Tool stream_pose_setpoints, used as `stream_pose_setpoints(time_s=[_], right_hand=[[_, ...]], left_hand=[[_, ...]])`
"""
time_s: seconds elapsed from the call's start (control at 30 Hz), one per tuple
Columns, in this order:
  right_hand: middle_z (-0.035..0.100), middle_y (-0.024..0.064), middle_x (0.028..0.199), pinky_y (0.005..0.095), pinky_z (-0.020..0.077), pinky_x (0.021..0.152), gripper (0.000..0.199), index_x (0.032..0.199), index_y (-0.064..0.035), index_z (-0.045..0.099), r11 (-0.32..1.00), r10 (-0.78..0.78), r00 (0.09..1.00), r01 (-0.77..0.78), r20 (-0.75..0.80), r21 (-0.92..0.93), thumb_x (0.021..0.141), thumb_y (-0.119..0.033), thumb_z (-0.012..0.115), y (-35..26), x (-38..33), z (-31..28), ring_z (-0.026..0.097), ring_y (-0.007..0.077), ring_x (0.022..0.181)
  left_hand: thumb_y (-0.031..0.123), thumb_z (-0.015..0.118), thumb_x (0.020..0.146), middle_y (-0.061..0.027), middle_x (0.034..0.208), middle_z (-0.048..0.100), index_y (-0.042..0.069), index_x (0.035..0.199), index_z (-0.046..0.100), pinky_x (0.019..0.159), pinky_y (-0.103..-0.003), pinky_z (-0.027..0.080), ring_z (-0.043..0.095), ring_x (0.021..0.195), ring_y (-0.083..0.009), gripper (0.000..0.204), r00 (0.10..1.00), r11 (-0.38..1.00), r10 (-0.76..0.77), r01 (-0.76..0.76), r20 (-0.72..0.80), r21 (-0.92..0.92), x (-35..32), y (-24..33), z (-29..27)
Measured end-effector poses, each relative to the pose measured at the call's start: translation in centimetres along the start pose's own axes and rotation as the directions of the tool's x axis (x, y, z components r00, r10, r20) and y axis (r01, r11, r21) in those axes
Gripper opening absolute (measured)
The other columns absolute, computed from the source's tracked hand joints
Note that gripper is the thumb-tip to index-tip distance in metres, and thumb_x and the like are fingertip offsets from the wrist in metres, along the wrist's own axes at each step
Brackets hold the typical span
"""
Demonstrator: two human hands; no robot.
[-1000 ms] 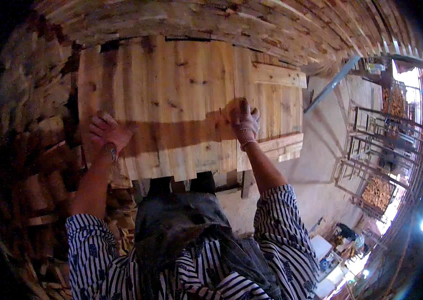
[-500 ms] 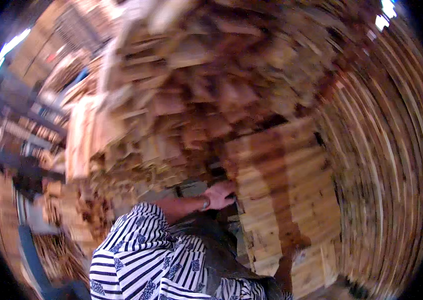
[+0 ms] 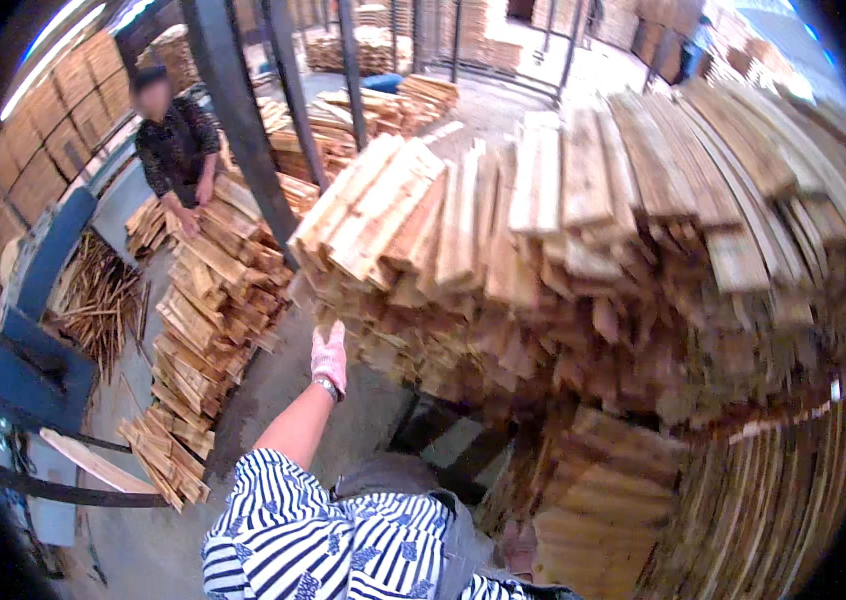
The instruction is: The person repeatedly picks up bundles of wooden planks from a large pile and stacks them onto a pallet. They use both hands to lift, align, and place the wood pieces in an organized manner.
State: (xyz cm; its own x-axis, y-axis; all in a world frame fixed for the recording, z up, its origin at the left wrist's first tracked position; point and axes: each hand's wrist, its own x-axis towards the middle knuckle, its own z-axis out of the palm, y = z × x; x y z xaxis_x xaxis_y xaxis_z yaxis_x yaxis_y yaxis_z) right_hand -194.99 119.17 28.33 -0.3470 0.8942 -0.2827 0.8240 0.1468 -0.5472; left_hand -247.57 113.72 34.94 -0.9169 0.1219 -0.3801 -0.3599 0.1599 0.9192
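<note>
My left hand (image 3: 329,362), in a pinkish glove, reaches forward beside the near left end of a large stack of wooden slats (image 3: 503,230). Its fingers look extended and apart, with nothing visible in them; whether they touch the slats I cannot tell. Low in the view and in shadow, my right hand (image 3: 518,548) hangs next to a pale block of flat boards (image 3: 608,490). Its fingers are too dark and blurred to read.
A person (image 3: 175,150) stands at the far left, hands on a long pile of short boards (image 3: 208,310). Dark metal posts (image 3: 233,100) rise beyond the slats. Tall stacked boards (image 3: 773,510) flank the right, and a blue machine (image 3: 43,350) stands at left.
My view has swung up and left, bringing the other person and posts into sight. My left hand has left the side of the board block and now reaches forward; my right hand sits lower.
</note>
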Motion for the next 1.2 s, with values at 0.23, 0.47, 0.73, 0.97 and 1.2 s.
stream_pose_setpoints(time_s=[0.23,0.47,0.73,0.97,1.2], right_hand=[[0.057,0.0248,0.134,0.0453,0.0438,0.105,0.064,0.142,0.004,0.046,0.867,-0.498,0.818,0.463,0.287,0.184,0.093,-0.035,0.058,-13.3,14.9,9.2,0.055,0.0406,0.123],[0.059,0.0252,0.127,0.0425,0.0455,0.104,0.054,0.135,0.0008,0.052,0.595,-0.765,0.641,0.739,-0.059,0.314,0.089,-0.024,0.068,-40.4,21.4,6.3,0.057,0.0381,0.12],[0.033,0.0336,0.15,0.0453,0.0378,0.112,0.086,0.147,-0.0018,0.04,0.713,-0.679,0.731,0.679,-0.067,0.178,0.082,-0.046,0.075,-58.8,28.6,11.0,0.043,0.0464,0.134],[0.028,0.0342,0.152,0.046,0.0313,0.115,0.091,0.151,-0.0084,0.036,0.803,-0.569,0.78,0.595,0.259,-0.028,0.08,-0.053,0.072,-61.1,25.6,12.5,0.031,0.0469,0.14],[0.021,0.0349,0.156,0.0518,0.0185,0.12,0.092,0.155,-0.0136,0.031,0.711,-0.576,0.766,0.642,0.286,-0.288,0.082,-0.056,0.069,-60.5,23.9,13.4,0.018,0.0497,0.147]], left_hand=[[0.053,0.067,0.09,-0.0228,0.156,0.034,-0.003,0.153,0.025,0.119,-0.038,0.026,0.037,0.142,-0.0354,0.094,0.943,0.95,0.311,-0.313,-0.114,0.003,15.7,7.2,-2.1],[0.055,0.069,0.086,-0.0327,0.156,0.026,-0.013,0.152,0.011,0.121,-0.04,0.02,0.026,0.147,-0.0382,0.112,0.962,0.944,0.253,-0.221,-0.107,0.243,18.2,8.9,0.4],[0.043,0.078,0.081,-0.0334,0.15,0.032,-0.017,0.148,0.015,0.121,-0.039,0.019,0.025,0.145,-0.0405,0.11,0.95,0.937,0.232,-0.162,-0.206,0.308,19.2,7.8,-0.7],[0.039,0.078,0.081,-0.0296,0.15,0.037,-0.006,0.155,0.008,0.115,-0.037,0.033,0.041,0.138,-0.0383,0.111,0.992,0.982,0.116,-0.106,-0.058,0.156,17.3,9.2,-1.7],[0.034,0.066,0.093,-0.0236,0.138,0.056,0.003,0.154,0.025,0.107,-0.039,0.041,0.055,0.127,-0.034,0.079,0.959,0.905,0.252,-0.282,0.13,0.32,13.0,3.8,-8.3]])
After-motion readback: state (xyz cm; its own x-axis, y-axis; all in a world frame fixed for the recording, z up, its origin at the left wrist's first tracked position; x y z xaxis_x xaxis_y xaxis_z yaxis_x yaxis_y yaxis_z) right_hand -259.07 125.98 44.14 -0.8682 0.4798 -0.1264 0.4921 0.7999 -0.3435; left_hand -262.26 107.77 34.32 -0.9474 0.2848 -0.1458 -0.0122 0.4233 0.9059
